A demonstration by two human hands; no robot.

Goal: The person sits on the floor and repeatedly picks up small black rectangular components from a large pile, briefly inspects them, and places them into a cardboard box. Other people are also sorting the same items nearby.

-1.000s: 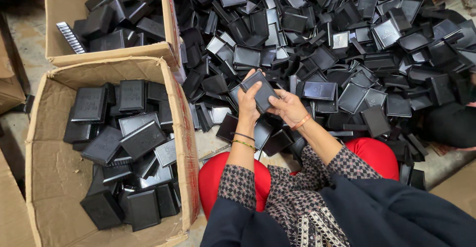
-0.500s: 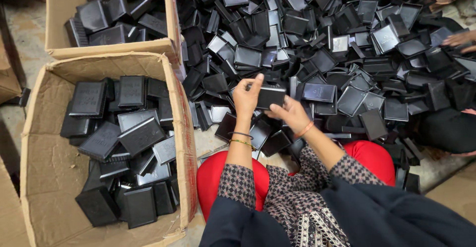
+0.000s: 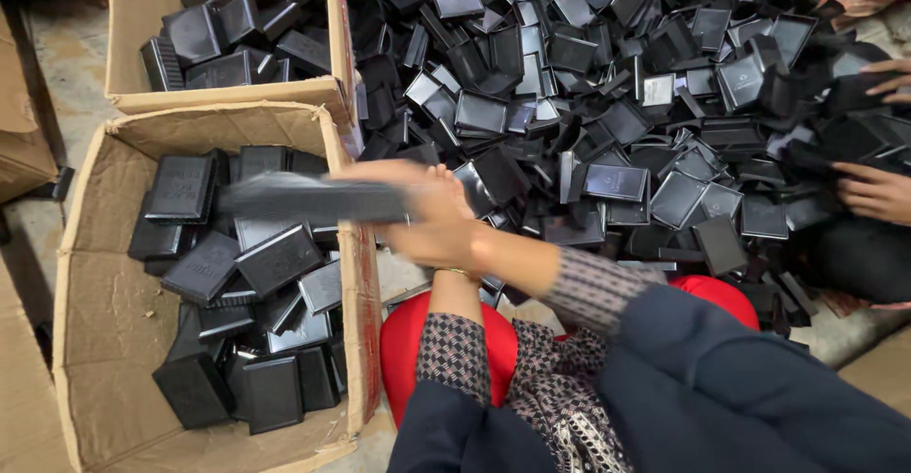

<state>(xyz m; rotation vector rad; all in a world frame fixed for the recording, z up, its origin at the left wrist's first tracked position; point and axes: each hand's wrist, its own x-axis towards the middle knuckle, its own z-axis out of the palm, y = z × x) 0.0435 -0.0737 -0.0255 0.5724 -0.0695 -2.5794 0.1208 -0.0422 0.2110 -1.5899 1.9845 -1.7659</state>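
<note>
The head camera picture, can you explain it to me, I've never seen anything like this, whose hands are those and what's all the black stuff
There is one view, from a camera worn on a person's head, looking down at their own lap and arms. No machine is involved, just bare hands. The right hand reaches across toward a cardboard box and holds a blurred black plastic piece over it. The left hand is close behind it, mostly hidden, so whether it grips anything cannot be told. The box already holds a number of flat black pieces. A second box behind it holds more. Ahead lies a large heap of the same black pieces on the floor. At the right edge, another person's hands work at the heap. The red shape under the arms looks like a seat or cushion.
</note>
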